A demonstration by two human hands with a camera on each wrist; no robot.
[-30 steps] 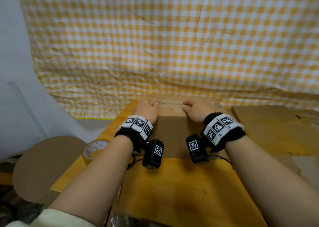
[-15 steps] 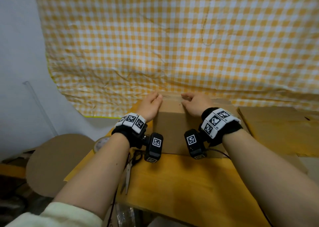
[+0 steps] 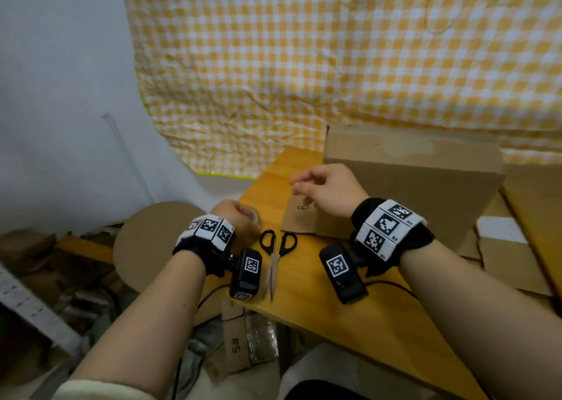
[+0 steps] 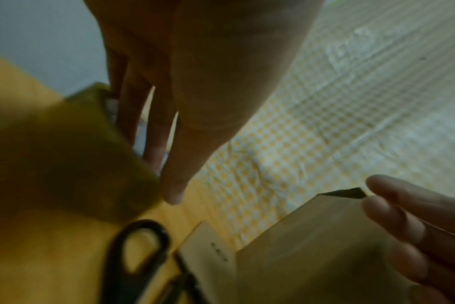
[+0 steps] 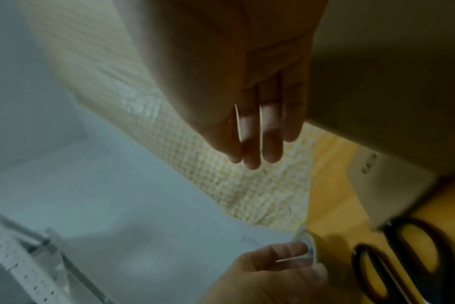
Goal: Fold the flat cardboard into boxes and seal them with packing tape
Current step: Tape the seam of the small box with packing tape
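A folded brown cardboard box [image 3: 410, 183] stands on the yellow table [image 3: 349, 314], with a flap marked "6" [image 3: 299, 217] lying flat at its left. My left hand [image 3: 240, 215] is at the table's left edge. It grips the roll of packing tape [image 3: 254, 217]; in the left wrist view its fingers [image 4: 133, 123] reach into the roll [image 4: 73, 156] and the thumb lies outside. My right hand [image 3: 304, 186] hovers beside the box's left front corner, fingers loosely bent and holding nothing. Its fingers [image 5: 260, 144] hang free of the box [image 5: 390, 82].
Black-handled scissors [image 3: 275, 256] lie on the table between my wrists, blades toward me. Flat cardboard sheets [image 3: 529, 205] are stacked at the right. A round cardboard piece [image 3: 158, 241] and clutter sit below the table's left edge. A checked cloth [image 3: 334, 65] hangs behind.
Both hands have come off the top of the box. The left hand dropped left onto the tape roll and took hold of it. The right hand drew back to the box's left front.
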